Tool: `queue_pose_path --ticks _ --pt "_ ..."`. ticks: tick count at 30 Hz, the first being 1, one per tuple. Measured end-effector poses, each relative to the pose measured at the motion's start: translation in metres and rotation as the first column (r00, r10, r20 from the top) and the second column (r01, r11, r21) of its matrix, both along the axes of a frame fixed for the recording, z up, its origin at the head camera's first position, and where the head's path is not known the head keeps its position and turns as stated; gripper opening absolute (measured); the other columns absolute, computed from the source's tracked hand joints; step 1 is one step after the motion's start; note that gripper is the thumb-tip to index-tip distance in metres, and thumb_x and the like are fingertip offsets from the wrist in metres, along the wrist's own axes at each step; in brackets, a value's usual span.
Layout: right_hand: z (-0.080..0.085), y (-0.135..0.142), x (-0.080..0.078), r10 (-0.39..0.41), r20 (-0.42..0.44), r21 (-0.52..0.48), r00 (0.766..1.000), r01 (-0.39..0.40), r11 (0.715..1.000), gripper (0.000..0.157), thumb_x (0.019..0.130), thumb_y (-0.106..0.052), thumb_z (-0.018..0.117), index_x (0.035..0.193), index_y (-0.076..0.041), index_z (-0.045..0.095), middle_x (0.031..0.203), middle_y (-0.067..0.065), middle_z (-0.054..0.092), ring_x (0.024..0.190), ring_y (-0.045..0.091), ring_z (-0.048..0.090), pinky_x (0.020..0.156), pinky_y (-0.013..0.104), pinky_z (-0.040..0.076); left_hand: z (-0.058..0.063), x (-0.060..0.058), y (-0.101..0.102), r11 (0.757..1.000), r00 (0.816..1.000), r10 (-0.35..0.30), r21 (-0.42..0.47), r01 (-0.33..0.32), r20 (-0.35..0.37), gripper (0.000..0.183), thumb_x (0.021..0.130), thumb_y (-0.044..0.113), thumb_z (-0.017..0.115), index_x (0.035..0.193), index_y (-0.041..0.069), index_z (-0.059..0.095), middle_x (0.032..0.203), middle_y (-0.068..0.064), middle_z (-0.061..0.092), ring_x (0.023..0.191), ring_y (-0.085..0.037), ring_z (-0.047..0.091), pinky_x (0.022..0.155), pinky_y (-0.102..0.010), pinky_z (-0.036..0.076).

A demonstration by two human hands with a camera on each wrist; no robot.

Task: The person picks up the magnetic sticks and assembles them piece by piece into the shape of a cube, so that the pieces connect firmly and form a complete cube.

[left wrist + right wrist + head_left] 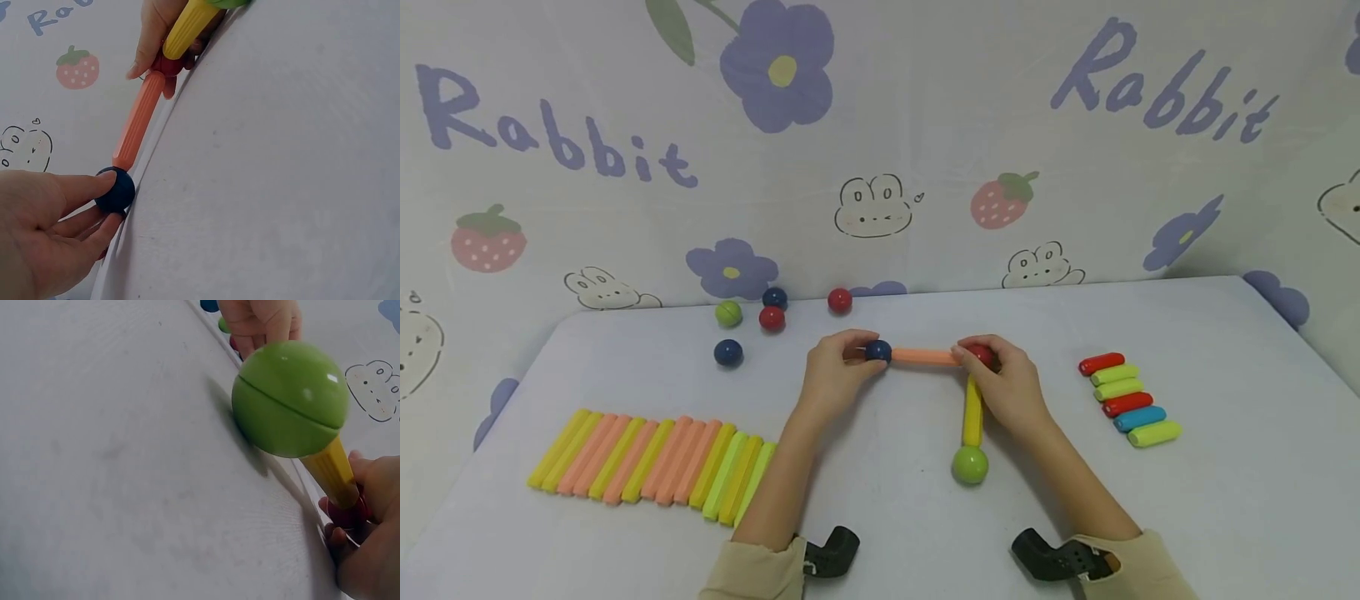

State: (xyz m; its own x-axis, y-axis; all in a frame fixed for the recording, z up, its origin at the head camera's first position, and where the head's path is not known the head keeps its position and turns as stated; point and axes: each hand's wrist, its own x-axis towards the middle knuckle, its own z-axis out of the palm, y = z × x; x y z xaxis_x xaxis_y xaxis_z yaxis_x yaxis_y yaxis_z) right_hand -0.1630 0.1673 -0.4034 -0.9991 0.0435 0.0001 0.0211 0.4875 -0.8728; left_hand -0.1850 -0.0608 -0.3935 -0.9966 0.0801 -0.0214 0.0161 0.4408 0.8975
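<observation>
My left hand (838,375) pinches a dark blue ball (878,352) between thumb and fingers. An orange ridged stick (923,357) runs from that ball to a red ball (167,66), which my right hand (1009,379) grips with thumb and fingers. From the red ball a yellow stick (972,412) extends toward me, ending in a green ball (970,465). In the right wrist view the green ball (289,399) looms large and covers part of the left hand. Balls and sticks form one L-shaped, joined piece.
A row of yellow, orange and lime sticks (647,458) lies at left, partly behind the left forearm. Loose blue, red and green balls (728,352) sit at the back left. Several short red, lime and blue sticks (1127,404) lie at right on the white table (895,533).
</observation>
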Motion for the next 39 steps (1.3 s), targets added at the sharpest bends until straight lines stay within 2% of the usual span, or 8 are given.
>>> queue_pose_path --ticks 2,9,14,19,24,28,34,39 --pt "0.0 0.001 0.0 0.01 -0.007 0.028 1.0 -0.01 1.0 0.037 0.107 -0.028 0.064 0.134 -0.002 0.066 0.133 0.02 0.065 0.113 0.031 0.054 0.092 0.033 0.05 0.0 0.0 0.001 1.0 1.0 0.008 0.009 -0.008 -0.009 0.04 0.094 -0.001 0.077 0.133 0.0 0.07 0.132 -0.019 0.071 0.122 -0.032 0.07 0.107 -0.04 0.056" --pt "-0.001 0.004 -0.001 0.069 -0.047 0.114 0.997 -0.063 0.992 0.03 0.101 -0.022 0.072 0.124 -0.003 0.073 0.126 0.02 0.067 0.108 0.033 0.054 0.079 0.03 0.048 0.003 0.001 0.001 0.998 0.998 0.051 0.041 -0.05 -0.035 0.034 0.095 0.0 0.076 0.129 -0.002 0.071 0.128 -0.019 0.072 0.122 -0.032 0.07 0.105 -0.039 0.057" --pt "-0.003 0.005 -0.001 0.091 -0.035 0.122 0.995 -0.086 0.989 0.03 0.1 -0.024 0.073 0.123 -0.005 0.073 0.128 0.02 0.066 0.11 0.034 0.057 0.085 0.033 0.054 0.018 0.005 -0.006 0.995 0.997 0.067 0.075 -0.065 -0.029 0.036 0.096 0.002 0.075 0.132 -0.001 0.071 0.132 -0.018 0.071 0.124 -0.032 0.068 0.107 -0.042 0.056" --pt "-0.007 0.005 -0.001 0.081 -0.036 0.118 0.996 -0.076 0.99 0.03 0.099 -0.026 0.075 0.121 -0.006 0.074 0.116 0.018 0.067 0.1 0.03 0.056 0.074 0.028 0.049 0.032 0.016 -0.023 0.997 0.999 0.045 0.071 -0.044 -0.009 0.04 0.097 0.007 0.075 0.136 0.004 0.069 0.135 -0.016 0.07 0.125 -0.03 0.068 0.106 -0.043 0.057" --pt "-0.01 0.005 -0.001 0.084 -0.046 0.11 0.995 -0.078 0.991 0.028 0.098 -0.027 0.077 0.117 -0.007 0.074 0.103 0.013 0.064 0.09 0.024 0.053 0.062 0.024 0.042 0.04 0.041 -0.045 1.0 0.999 0.025 0.014 -0.025 0.028 0.038 0.1 0.013 0.073 0.137 0.007 0.069 0.131 -0.014 0.072 0.123 -0.029 0.067 0.108 -0.045 0.055" --pt "-0.012 0.004 0.0 0.085 -0.043 0.102 0.995 -0.081 0.992 0.028 0.098 -0.027 0.076 0.119 -0.008 0.075 0.107 0.014 0.066 0.094 0.025 0.054 0.065 0.024 0.044 0.044 0.069 -0.059 0.998 0.997 0.039 -0.043 -0.036 0.07 0.036 0.1 0.014 0.073 0.135 0.006 0.07 0.125 -0.01 0.075 0.12 -0.028 0.068 0.106 -0.044 0.057" --pt "-0.012 0.003 0.003 0.092 -0.041 0.095 0.995 -0.088 0.992 0.03 0.099 -0.024 0.074 0.125 -0.009 0.076 0.124 0.017 0.068 0.108 0.031 0.057 0.08 0.029 0.051 0.034 0.102 -0.069 0.995 0.99 0.083 -0.07 -0.075 0.116 0.033 0.097 0.008 0.076 0.13 0.003 0.073 0.121 -0.01 0.076 0.113 -0.025 0.071 0.097 -0.038 0.061" --pt "-0.012 0.003 0.003 0.092 -0.044 0.097 0.995 -0.087 0.991 0.029 0.1 -0.024 0.073 0.124 -0.009 0.077 0.127 0.019 0.068 0.109 0.032 0.058 0.081 0.029 0.052 0.026 0.122 -0.07 0.992 0.988 0.114 -0.062 -0.108 0.099 0.035 0.094 0.005 0.079 0.128 0.0 0.073 0.123 -0.011 0.075 0.112 -0.024 0.072 0.092 -0.031 0.062"
